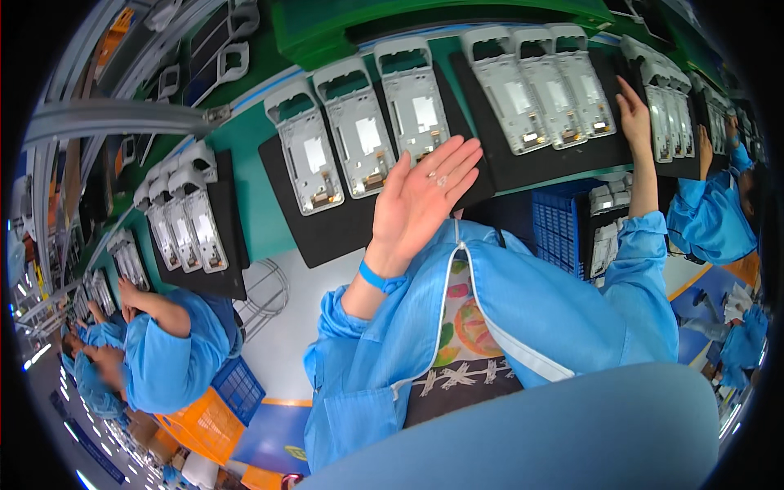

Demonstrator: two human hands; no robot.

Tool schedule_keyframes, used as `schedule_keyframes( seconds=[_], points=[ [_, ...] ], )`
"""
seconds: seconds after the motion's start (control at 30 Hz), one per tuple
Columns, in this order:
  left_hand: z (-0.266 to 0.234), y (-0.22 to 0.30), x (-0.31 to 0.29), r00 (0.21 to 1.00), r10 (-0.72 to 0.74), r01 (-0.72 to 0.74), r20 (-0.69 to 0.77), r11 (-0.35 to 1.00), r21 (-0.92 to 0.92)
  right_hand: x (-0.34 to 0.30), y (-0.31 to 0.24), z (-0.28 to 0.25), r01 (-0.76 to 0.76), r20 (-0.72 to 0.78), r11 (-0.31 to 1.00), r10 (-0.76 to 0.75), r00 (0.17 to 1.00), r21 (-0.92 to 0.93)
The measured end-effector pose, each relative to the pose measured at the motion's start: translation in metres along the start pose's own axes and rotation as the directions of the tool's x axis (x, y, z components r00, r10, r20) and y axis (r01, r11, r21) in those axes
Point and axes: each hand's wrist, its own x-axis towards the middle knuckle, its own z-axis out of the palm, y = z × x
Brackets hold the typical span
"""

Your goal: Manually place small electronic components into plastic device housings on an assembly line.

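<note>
I am holding my left hand [416, 200] flat and wide, palm up, a blue wristband [382, 280] circling the wrist; tiny shiny pieces [442, 180] are lying on it, too small for me to identify; the fingers are hiding the lower end of a light-grey handled housing [412, 86], which is lying beside two more housings [353, 122] on a black mat [327, 241] on the green worktop [253, 204]. My right hand [637, 122] is reaching between a second housing trio [549, 98] and the right-hand housing group [663, 106], thumb and fingers loosely apart; whether its fingertips are touching anything, I cannot tell.
</note>
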Motion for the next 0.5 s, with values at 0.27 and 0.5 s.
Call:
schedule_keyframes(
  seconds=[0.27,0.5],
  points=[
    [0.000,0.006,-0.002,0.999,0.024,-0.020,0.046,0.995,-0.095,-0.013,-0.084,0.026,0.216,-0.118,0.874,-0.293,0.949,-0.436],
    [-0.042,-0.001,0.000,0.939,0.123,-0.006,0.320,0.939,-0.343,-0.083,-0.279,0.091,0.468,-0.035,0.872,-0.468,0.883,0.144]
  ],
)
